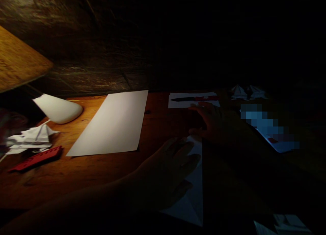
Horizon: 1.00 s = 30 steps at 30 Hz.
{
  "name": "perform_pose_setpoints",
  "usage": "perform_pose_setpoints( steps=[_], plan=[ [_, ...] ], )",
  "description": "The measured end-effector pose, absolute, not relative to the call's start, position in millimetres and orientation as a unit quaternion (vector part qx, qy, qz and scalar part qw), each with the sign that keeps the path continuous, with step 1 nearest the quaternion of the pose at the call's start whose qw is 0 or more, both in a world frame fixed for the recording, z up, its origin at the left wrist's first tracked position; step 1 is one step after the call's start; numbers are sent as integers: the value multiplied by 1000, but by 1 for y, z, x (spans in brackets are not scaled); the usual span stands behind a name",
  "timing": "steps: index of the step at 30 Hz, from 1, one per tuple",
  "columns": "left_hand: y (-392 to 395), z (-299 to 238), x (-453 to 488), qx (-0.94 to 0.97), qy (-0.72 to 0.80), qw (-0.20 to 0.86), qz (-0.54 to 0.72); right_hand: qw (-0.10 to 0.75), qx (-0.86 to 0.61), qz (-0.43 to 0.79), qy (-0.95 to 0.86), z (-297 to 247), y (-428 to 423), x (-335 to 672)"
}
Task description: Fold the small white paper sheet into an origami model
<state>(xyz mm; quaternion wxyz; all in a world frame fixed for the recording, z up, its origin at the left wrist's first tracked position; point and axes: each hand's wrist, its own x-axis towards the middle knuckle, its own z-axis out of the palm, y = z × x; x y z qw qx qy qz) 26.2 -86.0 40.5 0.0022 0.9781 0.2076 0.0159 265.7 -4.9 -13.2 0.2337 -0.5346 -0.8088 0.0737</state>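
A folded sheet of white paper [193, 194] lies on the dim wooden table in front of me, its right edge straight and its lower end pointed. My left hand [175, 170] rests across this sheet, palm down with fingers stretched and slightly apart. Just beyond the sheet's top end is my right hand [212, 121], thumb and fingers apart with nothing seen between them. Its fingertips are close to a small stack of white paper [174, 105], on which lies a knife [193, 99] with a dark blade and red handle. Shadow hides much of both hands.
Left of my hands lie a large white sheet [114, 126], a red slotted strip [38, 159] and a crumpled folded paper [33, 137]. A lamp [61, 109] stands behind them. To the right are a lit phone [267, 129], folded papers [239, 92] and another paper piece [290, 224].
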Motion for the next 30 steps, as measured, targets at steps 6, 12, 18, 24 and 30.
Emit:
perform_pose_setpoints(
  steps=[6,12,18,24,30],
  plan=[
    [-93,42,27,972,230,-51,26,232,-517,104,-817,-18,2,274],
    [-97,44,25,973,222,-59,-2,220,-509,129,-822,-13,8,283],
    [-100,44,23,965,251,-71,-9,201,-510,139,-824,-8,8,285],
    [-98,55,25,951,297,-77,-43,206,-514,143,-820,-12,8,285],
    [-96,52,24,963,258,-81,-8,212,-506,121,-827,-12,8,285]
  ],
)
